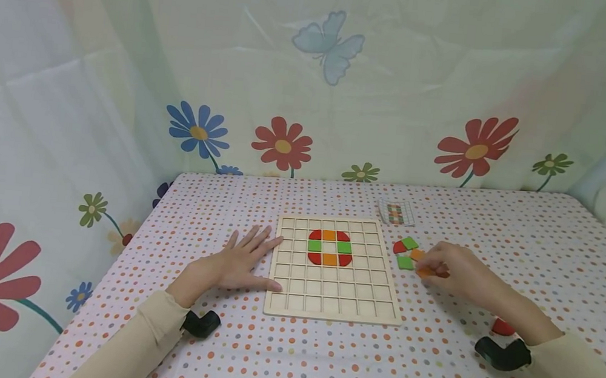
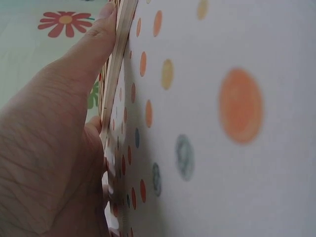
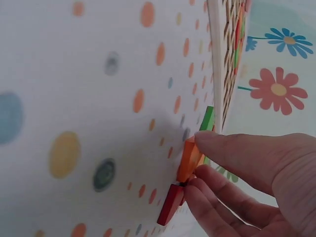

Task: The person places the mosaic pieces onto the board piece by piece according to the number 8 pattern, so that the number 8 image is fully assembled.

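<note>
A wooden grid board (image 1: pixel 334 289) lies on the table with a ring of red, orange and green tiles around one bare cell in its upper middle. My left hand (image 1: pixel 238 265) rests spread at the board's left edge, thumb and a fingertip touching the frame (image 2: pixel 118 54). To the right of the board, my right hand (image 1: pixel 456 274) pinches an orange tile (image 3: pixel 188 159) between thumb and fingers, low over the table. Beside it lie green tiles (image 1: pixel 405 263), a red tile (image 1: pixel 399 247) and another orange tile (image 1: pixel 417 255). A red piece (image 3: pixel 170 205) sits just under the fingers.
A small pattern card (image 1: pixel 396 213) with a printed coloured design lies behind the board at right. Another red piece (image 1: pixel 503 327) is partly hidden near my right wrist. The dotted tablecloth (image 1: pixel 319 367) covers the table, and a flowered curtain (image 1: pixel 399 101) hangs behind.
</note>
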`<state>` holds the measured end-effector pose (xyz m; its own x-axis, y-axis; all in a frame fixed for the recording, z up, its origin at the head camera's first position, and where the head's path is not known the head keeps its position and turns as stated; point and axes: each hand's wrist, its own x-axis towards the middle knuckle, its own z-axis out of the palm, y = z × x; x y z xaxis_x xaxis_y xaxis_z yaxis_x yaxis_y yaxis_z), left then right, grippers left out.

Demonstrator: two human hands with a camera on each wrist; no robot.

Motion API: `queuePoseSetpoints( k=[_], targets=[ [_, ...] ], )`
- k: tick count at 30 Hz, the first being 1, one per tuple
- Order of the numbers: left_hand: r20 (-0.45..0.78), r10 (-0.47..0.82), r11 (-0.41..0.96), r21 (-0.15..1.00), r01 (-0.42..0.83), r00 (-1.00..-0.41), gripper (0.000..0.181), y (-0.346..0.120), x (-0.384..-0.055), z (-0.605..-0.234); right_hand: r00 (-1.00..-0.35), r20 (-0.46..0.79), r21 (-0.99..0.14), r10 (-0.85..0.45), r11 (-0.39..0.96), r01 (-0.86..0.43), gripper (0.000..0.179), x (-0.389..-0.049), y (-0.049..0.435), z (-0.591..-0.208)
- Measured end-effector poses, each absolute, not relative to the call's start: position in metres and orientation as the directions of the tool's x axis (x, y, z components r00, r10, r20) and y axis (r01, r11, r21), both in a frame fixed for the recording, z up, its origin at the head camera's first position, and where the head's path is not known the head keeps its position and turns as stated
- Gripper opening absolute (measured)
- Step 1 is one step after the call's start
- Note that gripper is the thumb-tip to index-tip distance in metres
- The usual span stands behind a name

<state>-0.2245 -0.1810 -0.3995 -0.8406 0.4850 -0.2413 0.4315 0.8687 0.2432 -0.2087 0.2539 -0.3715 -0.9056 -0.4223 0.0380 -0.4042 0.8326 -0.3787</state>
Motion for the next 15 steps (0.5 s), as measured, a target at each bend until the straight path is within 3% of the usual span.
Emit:
queuePoseSetpoints(
  k=[9,15],
  targets=[
    [-0.235,0.494,0.862,0.256,0.437,-0.837,0.106,-0.1809,-0.2242,-0.3989,-0.910,0.069,-0.394,-0.409,0.827,-0.401,0.019,-0.2040,0.2561,-0.3755],
    [-0.231,0.503,0.855,0.269,0.443,-0.833,0.105,-0.1813,-0.2230,-0.3975,-0.928,-0.025,-0.412,-0.373,0.849,-0.330,0.026,-0.2050,0.2553,-0.3706]
  ],
)
